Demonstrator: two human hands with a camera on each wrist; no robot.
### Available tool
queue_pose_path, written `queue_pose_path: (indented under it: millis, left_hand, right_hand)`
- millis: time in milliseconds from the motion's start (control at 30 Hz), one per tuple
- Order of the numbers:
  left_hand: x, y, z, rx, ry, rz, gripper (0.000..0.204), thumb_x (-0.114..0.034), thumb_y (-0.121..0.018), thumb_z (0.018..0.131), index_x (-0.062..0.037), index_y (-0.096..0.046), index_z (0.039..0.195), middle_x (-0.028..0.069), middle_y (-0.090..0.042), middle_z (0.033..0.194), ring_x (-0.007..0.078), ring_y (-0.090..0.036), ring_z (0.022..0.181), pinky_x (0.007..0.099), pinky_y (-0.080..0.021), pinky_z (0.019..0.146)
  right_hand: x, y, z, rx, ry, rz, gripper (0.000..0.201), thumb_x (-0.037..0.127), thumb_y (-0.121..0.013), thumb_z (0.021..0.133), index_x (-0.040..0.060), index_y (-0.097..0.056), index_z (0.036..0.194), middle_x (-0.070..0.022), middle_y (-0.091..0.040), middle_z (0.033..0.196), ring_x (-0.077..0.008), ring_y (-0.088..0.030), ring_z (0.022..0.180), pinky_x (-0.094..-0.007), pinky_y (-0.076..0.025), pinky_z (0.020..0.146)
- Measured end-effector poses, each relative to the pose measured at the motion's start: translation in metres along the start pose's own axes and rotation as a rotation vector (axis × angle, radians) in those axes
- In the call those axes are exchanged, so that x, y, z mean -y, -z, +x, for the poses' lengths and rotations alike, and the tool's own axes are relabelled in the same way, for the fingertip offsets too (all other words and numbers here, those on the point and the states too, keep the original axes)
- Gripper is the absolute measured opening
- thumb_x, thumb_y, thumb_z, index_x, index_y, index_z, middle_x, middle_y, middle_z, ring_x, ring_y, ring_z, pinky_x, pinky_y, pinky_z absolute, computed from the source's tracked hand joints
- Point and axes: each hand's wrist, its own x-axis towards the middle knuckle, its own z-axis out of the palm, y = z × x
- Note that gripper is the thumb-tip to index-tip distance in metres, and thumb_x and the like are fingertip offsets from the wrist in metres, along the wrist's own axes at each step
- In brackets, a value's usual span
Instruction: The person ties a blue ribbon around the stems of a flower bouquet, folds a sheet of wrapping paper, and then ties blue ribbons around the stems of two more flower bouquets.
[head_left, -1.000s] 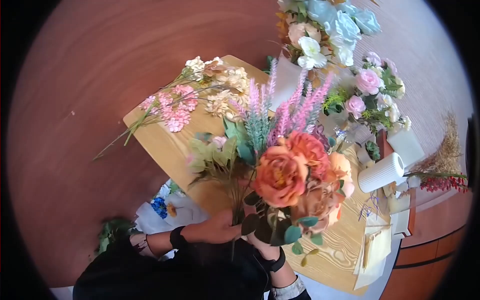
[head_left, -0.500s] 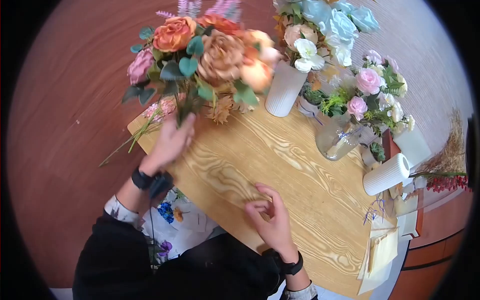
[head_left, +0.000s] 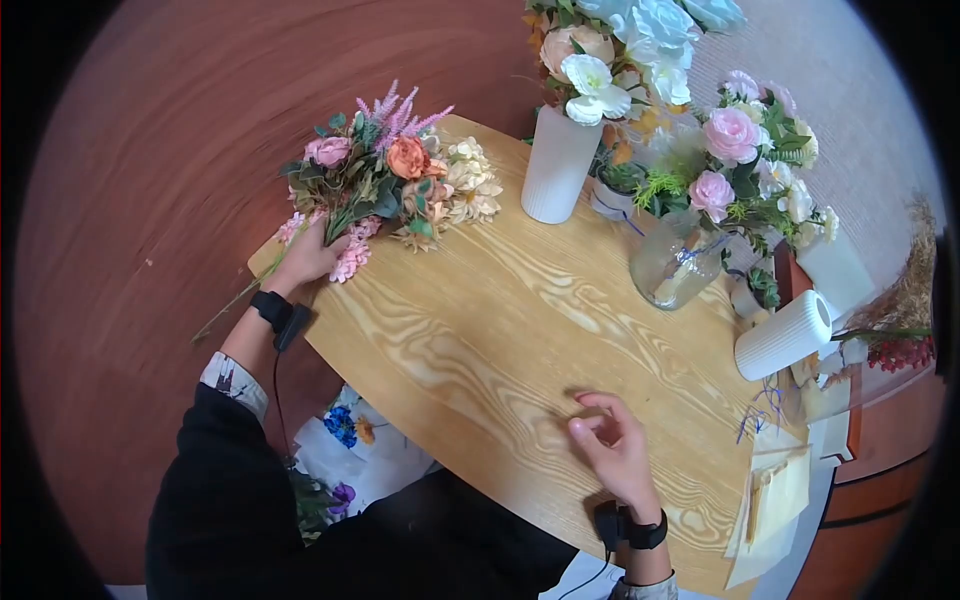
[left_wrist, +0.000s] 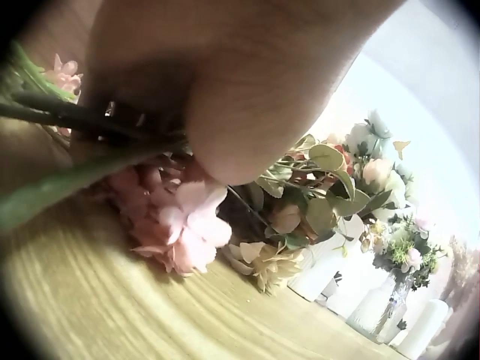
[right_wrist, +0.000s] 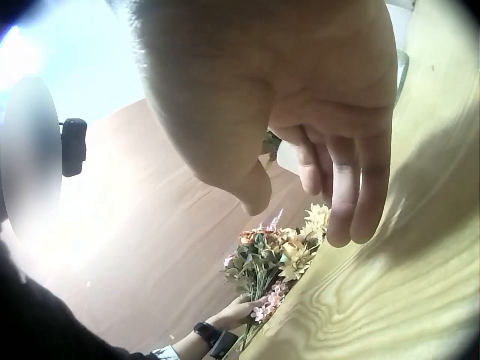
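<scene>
At the table's far left corner my left hand [head_left: 308, 257] grips the stems of a mixed bouquet [head_left: 375, 165] with an orange rose, a mauve rose and lavender-like spikes. The bouquet lies over pink blossoms [head_left: 350, 258] and beside cream flowers [head_left: 470, 180]. In the left wrist view the left hand [left_wrist: 225, 75] closes round green stems [left_wrist: 67, 184], its fingertips partly hidden, just above the pink blossoms [left_wrist: 180, 225]. My right hand [head_left: 615, 450] hovers over the near right part of the table, fingers loosely bent, holding nothing; the right wrist view shows the same hand [right_wrist: 300, 97] empty.
A white ribbed vase [head_left: 560, 165] with blue and white flowers stands at the back. Right of it are a glass jar [head_left: 675, 265] with pink roses, small succulents, and a tilted white vase [head_left: 783, 337]. Papers [head_left: 775, 505] lie at the right edge; wrapped flowers [head_left: 350, 450] sit below the table.
The left hand carried the bouquet from in front of the body to the far left corner and lowered it onto the other flowers. The right hand let go of it and moved right.
</scene>
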Motion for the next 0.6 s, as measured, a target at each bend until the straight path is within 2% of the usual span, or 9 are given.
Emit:
queue_pose_path:
  millis: [33, 100, 233, 300, 333, 400, 467, 533, 600]
  left_hand:
    - [-0.005, 0.002, -0.003, -0.003, 0.003, 0.004, 0.041, -0.024, -0.055, 0.088, 0.0037, -0.045, 0.117, 0.0301, -0.059, 0.094, 0.044, -0.057, 0.092, 0.0483, -0.044, 0.079]
    - [-0.012, 0.004, -0.007, -0.133, -0.052, 0.195, 0.042, -0.026, -0.054, 0.088, 0.0032, -0.045, 0.118, 0.0294, -0.059, 0.101, 0.0427, -0.056, 0.098, 0.048, -0.044, 0.081]
    - [-0.008, -0.003, -0.012, -0.191, -0.186, 0.312, 0.045, -0.028, -0.054, 0.089, 0.0023, -0.044, 0.12, 0.0276, -0.057, 0.106, 0.0412, -0.055, 0.101, 0.0476, -0.044, 0.082]
    - [-0.005, -0.008, -0.014, -0.419, -0.303, 0.398, 0.04, -0.03, -0.052, 0.09, 0.0001, -0.048, 0.116, 0.0248, -0.058, 0.104, 0.041, -0.055, 0.099, 0.048, -0.044, 0.081]
    - [-0.006, -0.004, -0.017, -0.416, -0.306, 0.398, 0.04, -0.03, -0.052, 0.09, 0.0001, -0.048, 0.116, 0.0248, -0.058, 0.104, 0.041, -0.055, 0.099, 0.048, -0.044, 0.081]
    - [-0.017, 0.01, -0.016, -0.253, -0.253, 0.547, 0.035, -0.031, -0.049, 0.092, -0.0015, -0.052, 0.11, 0.024, -0.057, 0.098, 0.0416, -0.055, 0.095, 0.049, -0.043, 0.079]
    - [-0.009, 0.009, -0.008, -0.311, -0.23, 0.256, 0.031, -0.03, -0.046, 0.094, -0.0021, -0.054, 0.105, 0.024, -0.055, 0.096, 0.043, -0.054, 0.092, 0.0491, -0.042, 0.076]
    - [-0.019, 0.01, -0.014, -0.469, -0.329, 0.198, 0.029, -0.027, -0.043, 0.095, -0.0013, -0.053, 0.104, 0.0244, -0.054, 0.096, 0.0438, -0.053, 0.089, 0.0487, -0.041, 0.073]
    - [-0.009, 0.006, -0.006, -0.501, -0.313, 0.201, 0.027, -0.024, -0.04, 0.096, -0.0011, -0.052, 0.107, 0.0245, -0.053, 0.097, 0.0443, -0.052, 0.088, 0.0473, -0.041, 0.072]
  right_hand:
    - [-0.002, 0.004, 0.001, -0.001, -0.018, 0.002, 0.028, 0.009, -0.066, 0.085, 0.0, -0.055, 0.109, -0.0042, -0.062, 0.089, -0.0065, -0.059, 0.073, -0.0199, -0.047, 0.062]
    - [-0.012, 0.011, 0.005, 0.006, -0.041, 0.042, 0.026, 0.009, -0.066, 0.086, 0.0001, -0.056, 0.108, -0.0041, -0.062, 0.088, -0.0067, -0.059, 0.072, -0.0195, -0.047, 0.062]
    - [-0.018, 0.015, 0.012, -0.007, -0.072, 0.174, 0.022, 0.011, -0.064, 0.087, 0.0, -0.058, 0.104, -0.0044, -0.064, 0.08, -0.0081, -0.06, 0.071, -0.0203, -0.048, 0.062]
    - [-0.024, 0.021, 0.013, 0.003, -0.087, 0.199, 0.02, 0.012, -0.063, 0.088, -0.0003, -0.058, 0.103, -0.0051, -0.064, 0.08, -0.009, -0.061, 0.07, -0.021, -0.049, 0.062]
    - [-0.028, 0.023, 0.014, 0.019, -0.105, 0.222, 0.018, 0.013, -0.062, 0.089, -0.0006, -0.059, 0.101, -0.0058, -0.064, 0.08, -0.0099, -0.061, 0.069, -0.0216, -0.05, 0.062]
    - [-0.034, 0.028, 0.019, 0.029, -0.149, 0.247, 0.018, 0.014, -0.061, 0.09, -0.0008, -0.06, 0.1, -0.0063, -0.064, 0.08, -0.0106, -0.062, 0.069, -0.0223, -0.051, 0.06]
    - [-0.038, 0.037, 0.016, -0.015, -0.199, 0.274, 0.018, 0.016, -0.06, 0.09, -0.001, -0.061, 0.098, -0.0069, -0.064, 0.08, -0.0113, -0.062, 0.068, -0.023, -0.051, 0.059]
    - [-0.039, 0.038, 0.019, 0.024, -0.176, 0.37, 0.02, 0.017, -0.059, 0.091, -0.0013, -0.061, 0.096, -0.0073, -0.064, 0.081, -0.012, -0.062, 0.066, -0.0235, -0.052, 0.057]
    - [-0.041, 0.04, 0.018, -0.002, -0.156, 0.38, 0.02, 0.018, -0.059, 0.091, -0.0017, -0.061, 0.095, -0.0071, -0.063, 0.079, -0.0122, -0.061, 0.065, -0.0243, -0.053, 0.057]
